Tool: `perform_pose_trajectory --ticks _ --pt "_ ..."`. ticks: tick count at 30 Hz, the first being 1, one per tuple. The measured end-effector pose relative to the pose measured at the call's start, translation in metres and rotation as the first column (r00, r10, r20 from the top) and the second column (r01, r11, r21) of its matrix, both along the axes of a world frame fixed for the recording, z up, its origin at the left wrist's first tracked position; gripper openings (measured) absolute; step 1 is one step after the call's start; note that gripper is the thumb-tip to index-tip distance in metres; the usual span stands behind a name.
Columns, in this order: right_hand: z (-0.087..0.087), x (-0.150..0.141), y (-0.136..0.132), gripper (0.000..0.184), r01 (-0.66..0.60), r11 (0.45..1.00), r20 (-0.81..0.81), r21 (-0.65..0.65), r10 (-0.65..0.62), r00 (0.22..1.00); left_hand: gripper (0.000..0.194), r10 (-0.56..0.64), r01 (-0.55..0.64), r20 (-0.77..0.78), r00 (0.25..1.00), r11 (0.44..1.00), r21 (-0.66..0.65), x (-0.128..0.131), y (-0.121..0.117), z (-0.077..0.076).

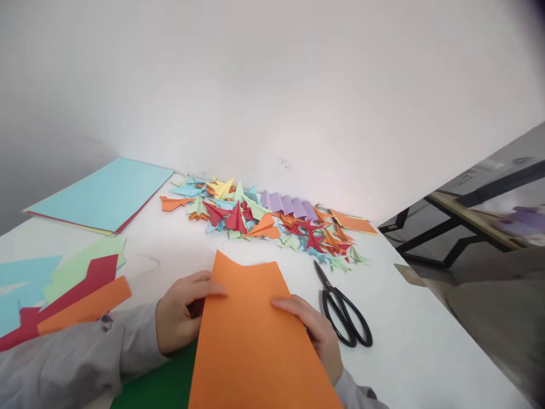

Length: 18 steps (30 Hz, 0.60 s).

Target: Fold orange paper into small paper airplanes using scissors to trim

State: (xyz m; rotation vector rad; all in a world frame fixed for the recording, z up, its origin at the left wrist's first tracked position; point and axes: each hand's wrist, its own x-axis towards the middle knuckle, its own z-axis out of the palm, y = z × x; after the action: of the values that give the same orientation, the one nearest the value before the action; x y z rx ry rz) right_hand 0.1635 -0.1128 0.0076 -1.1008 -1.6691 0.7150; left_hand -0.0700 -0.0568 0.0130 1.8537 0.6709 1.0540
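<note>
An orange sheet of paper [251, 341] is held up in front of me, its top edge notched into a shallow V. My left hand [183, 309] grips the left edge, thumb in front and fingers behind. On the right edge, my right hand [313, 329] holds the same sheet, with some of its fingers hidden behind the paper. Beneath the sheet lies a green surface [157, 380], partly covered by it and my left sleeve. A pair of black-handled scissors [343, 312] rests to the right of my right hand, blades pointing away.
Folded paper pieces in many colours [238, 218] are heaped along the wall. A stack of coloured sheets [102, 193] lies at back left, and cut scraps [85, 301] at left. Small orange sheets [353, 221] lie at back right. The white table's [426, 341] right edge slopes away.
</note>
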Motion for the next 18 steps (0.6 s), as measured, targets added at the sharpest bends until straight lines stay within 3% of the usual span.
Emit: perform_pose_trajectory --ticks 4,7,9,10,12,13,15,18 --pt "-0.005 -0.008 -0.006 0.033 0.046 0.998 0.098 0.032 -0.049 0.994 0.018 0.035 -0.019 -0.116 0.993 0.991 0.133 -0.002 0.0 -0.002" --pt "-0.016 -0.012 -0.015 0.024 0.318 0.938 0.063 -0.135 -0.312 0.948 0.018 0.061 -0.01 -0.201 0.978 0.97 0.245 -0.002 0.0 -0.001" --pt "-0.023 -0.011 -0.019 0.026 0.371 0.907 0.063 -0.199 -0.366 0.929 0.013 0.126 -0.057 -0.209 0.97 0.949 0.31 0.0 0.0 0.0" --pt "-0.025 -0.009 -0.02 0.028 0.421 0.886 0.085 -0.195 -0.412 0.907 0.012 0.162 -0.085 -0.214 0.963 0.94 0.331 0.001 0.0 0.001" --pt "-0.025 -0.003 -0.02 0.032 0.472 0.879 0.17 -0.066 -0.456 0.873 0.011 0.215 -0.117 -0.244 0.946 0.925 0.362 0.002 -0.001 0.001" --pt "-0.023 0.001 -0.018 0.03 0.443 0.896 0.226 0.027 -0.438 0.87 0.012 0.229 -0.119 -0.267 0.936 0.921 0.372 0.002 -0.001 0.0" --pt "-0.018 0.007 -0.014 0.022 0.246 0.955 0.332 0.167 -0.289 0.898 0.014 0.24 -0.106 -0.315 0.918 0.916 0.387 0.001 -0.002 -0.003" --pt "-0.013 0.01 -0.007 0.02 -0.029 0.969 0.485 0.246 -0.097 0.869 0.018 0.285 -0.099 -0.392 0.875 0.896 0.433 -0.002 -0.003 -0.006"
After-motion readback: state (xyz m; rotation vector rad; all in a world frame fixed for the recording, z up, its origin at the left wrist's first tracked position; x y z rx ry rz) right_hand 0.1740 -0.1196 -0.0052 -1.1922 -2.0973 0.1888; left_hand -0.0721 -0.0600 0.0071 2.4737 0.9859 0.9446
